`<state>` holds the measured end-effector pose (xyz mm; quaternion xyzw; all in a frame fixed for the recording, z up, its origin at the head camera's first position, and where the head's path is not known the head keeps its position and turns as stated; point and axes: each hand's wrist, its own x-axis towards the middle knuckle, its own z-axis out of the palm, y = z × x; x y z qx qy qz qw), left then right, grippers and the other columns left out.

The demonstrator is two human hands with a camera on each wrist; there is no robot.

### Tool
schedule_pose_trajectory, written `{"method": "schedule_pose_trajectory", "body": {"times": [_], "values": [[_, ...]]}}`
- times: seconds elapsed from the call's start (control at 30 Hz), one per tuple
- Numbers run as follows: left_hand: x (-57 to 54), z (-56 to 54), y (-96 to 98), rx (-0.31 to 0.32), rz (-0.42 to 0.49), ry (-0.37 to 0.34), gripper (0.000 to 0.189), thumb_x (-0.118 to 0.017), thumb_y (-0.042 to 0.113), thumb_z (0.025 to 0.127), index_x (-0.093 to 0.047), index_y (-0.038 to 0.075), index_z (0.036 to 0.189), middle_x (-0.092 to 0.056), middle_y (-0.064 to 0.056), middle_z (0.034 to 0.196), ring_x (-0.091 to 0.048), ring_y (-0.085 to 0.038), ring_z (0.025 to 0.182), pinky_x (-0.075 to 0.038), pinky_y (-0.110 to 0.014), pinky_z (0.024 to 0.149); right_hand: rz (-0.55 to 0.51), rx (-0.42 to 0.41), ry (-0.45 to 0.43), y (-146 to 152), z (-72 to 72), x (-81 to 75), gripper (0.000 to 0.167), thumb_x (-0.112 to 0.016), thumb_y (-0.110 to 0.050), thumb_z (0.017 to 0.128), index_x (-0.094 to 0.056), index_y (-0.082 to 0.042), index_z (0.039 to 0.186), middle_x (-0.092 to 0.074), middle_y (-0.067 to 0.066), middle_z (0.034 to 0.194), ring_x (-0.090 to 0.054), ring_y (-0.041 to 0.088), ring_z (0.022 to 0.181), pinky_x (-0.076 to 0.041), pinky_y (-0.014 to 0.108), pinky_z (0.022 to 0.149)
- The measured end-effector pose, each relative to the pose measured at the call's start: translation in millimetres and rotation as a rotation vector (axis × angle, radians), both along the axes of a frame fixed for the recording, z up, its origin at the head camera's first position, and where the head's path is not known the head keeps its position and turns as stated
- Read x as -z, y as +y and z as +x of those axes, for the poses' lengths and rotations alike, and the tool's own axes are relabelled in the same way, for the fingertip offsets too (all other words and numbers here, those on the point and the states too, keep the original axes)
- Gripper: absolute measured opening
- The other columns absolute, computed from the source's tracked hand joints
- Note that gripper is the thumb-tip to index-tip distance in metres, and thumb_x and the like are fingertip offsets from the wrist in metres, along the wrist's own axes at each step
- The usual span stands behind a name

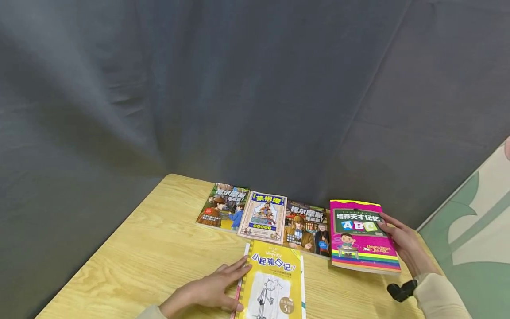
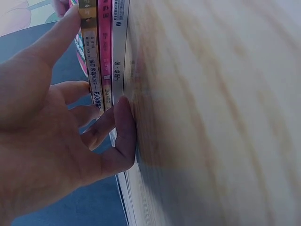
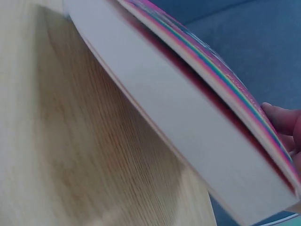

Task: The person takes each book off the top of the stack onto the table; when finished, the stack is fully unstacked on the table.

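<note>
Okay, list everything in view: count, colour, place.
Table: 1, light brown, lower middle
Curtain: 1, dark grey, behind table
Mural: 1, white-green, far right
Pale book: 1, cream, back row
Dark books: 2, multicoloured, flanking pale book
Yellow book: 1, yellow, front middle
Pink-spine book: 1, pink, under yellow book
White-spine book: 1, white, under pink-spine book
Pink book: 1, pink, right of dark books
Device: 1, black, right wrist
Sleeves: 2, cream, forearms
Left hand: 1, bare, touching yellow book
Right hand: 1, bare, gripping pink book
</note>
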<state>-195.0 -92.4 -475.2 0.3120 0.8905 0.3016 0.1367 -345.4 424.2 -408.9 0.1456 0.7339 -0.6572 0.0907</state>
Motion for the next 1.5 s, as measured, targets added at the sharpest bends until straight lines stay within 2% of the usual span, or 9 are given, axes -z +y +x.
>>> {"method": "schedule_pose_trajectory", "body": {"times": [0.17,0.43,0.67,0.87,1.1,1.2,1.3,1.43,1.5], "values": [[3.3,3.6,4.3,-0.011,0.021,-0.011,0.089,-0.066,0.052,0.084,-0.023,0.019,0.154,-0.008,-0.006,0.162,-0.024,-0.051,0.136,-0.024,-0.066,0.107,0.093,0.022,0.0,4,-19.8,3.4,0.073,-0.057,-0.034,0.097,-0.015,-0.021,0.154,-0.018,0.03,0.148,-0.06,0.011,0.076,-0.058,0.035,0.072],[0.1,1.7,3.3,-0.017,0.0,0.004,0.09,-0.068,0.052,0.082,-0.023,0.02,0.154,-0.01,-0.003,0.162,-0.03,-0.035,0.137,-0.038,-0.056,0.104,0.195,0.088,-0.024,8,-35.8,21.5,0.065,-0.052,-0.028,0.1,-0.019,-0.012,0.153,-0.027,0.034,0.143,-0.062,0.014,0.069,-0.059,0.037,0.067],[-5.7,-3.1,-1.5,-0.018,0.002,0.005,0.091,-0.069,0.05,0.082,-0.023,0.019,0.154,-0.01,-0.004,0.162,-0.026,-0.041,0.138,-0.033,-0.061,0.105,0.243,0.114,-0.016,4,-48.2,29.9,0.065,-0.056,-0.03,0.097,-0.024,-0.012,0.152,-0.028,0.033,0.145,-0.06,0.017,0.073,-0.057,0.036,0.065],[-4.5,-1.6,-0.8,-0.023,0.011,-0.007,0.09,-0.068,0.05,0.082,-0.023,0.02,0.154,-0.01,-0.003,0.162,-0.025,-0.044,0.138,-0.033,-0.063,0.103,0.294,0.107,0.039,3,-52.4,45.0,0.063,-0.055,-0.023,0.098,-0.027,-0.004,0.15,-0.025,0.033,0.147,-0.055,0.029,0.094,-0.051,0.028,0.063],[-1.6,3.8,1.1,-0.022,-0.001,-0.006,0.091,-0.069,0.05,0.081,-0.024,0.022,0.154,-0.012,-0.001,0.162,-0.027,-0.04,0.138,-0.036,-0.059,0.104,0.369,0.094,0.053,-6,-43.6,65.8,0.057,-0.048,-0.022,0.1,-0.026,-0.001,0.149,-0.025,0.038,0.143,-0.059,0.031,0.085,-0.053,0.032,0.061],[-2.6,3.9,1.2,-0.025,-0.003,-0.002,0.09,-0.07,0.049,0.082,-0.024,0.021,0.154,-0.012,-0.002,0.161,-0.028,-0.039,0.137,-0.036,-0.058,0.105,0.462,0.094,0.091,-12,-41.2,69.2,0.055,-0.044,-0.022,0.101,-0.027,0.0,0.148,-0.025,0.037,0.144,-0.052,0.04,0.102,-0.052,0.042,0.074],[-4.6,2.9,1.0,-0.034,-0.007,0.008,0.09,-0.071,0.049,0.081,-0.025,0.02,0.154,-0.013,-0.002,0.161,-0.029,-0.036,0.138,-0.034,-0.055,0.107,0.651,0.068,0.124,-21,-39.6,67.3,0.053,-0.044,-0.02,0.098,-0.033,0.004,0.145,-0.029,0.04,0.139,-0.038,0.051,0.114,-0.041,0.058,0.091],[-6.3,3.0,1.1,-0.034,-0.009,-0.005,0.091,-0.07,0.05,0.081,-0.025,0.019,0.154,-0.013,-0.002,0.161,-0.028,-0.036,0.138,-0.033,-0.055,0.108,0.916,0.075,0.202,-35,-35.1,59.9,0.048,-0.047,-0.014,0.092,-0.045,0.009,0.134,-0.027,0.042,0.131,-0.024,0.059,0.117,-0.025,0.071,0.093],[-6.9,2.6,0.1,-0.033,-0.006,-0.01,0.091,-0.07,0.05,0.082,-0.025,0.019,0.154,-0.012,-0.003,0.161,-0.027,-0.038,0.138,-0.032,-0.057,0.107,0.944,0.109,0.277,-44,-34.3,55.0,0.043,-0.047,-0.012,0.092,-0.047,0.008,0.13,-0.024,0.04,0.133,-0.018,0.06,0.122,-0.02,0.074,0.094]]}}
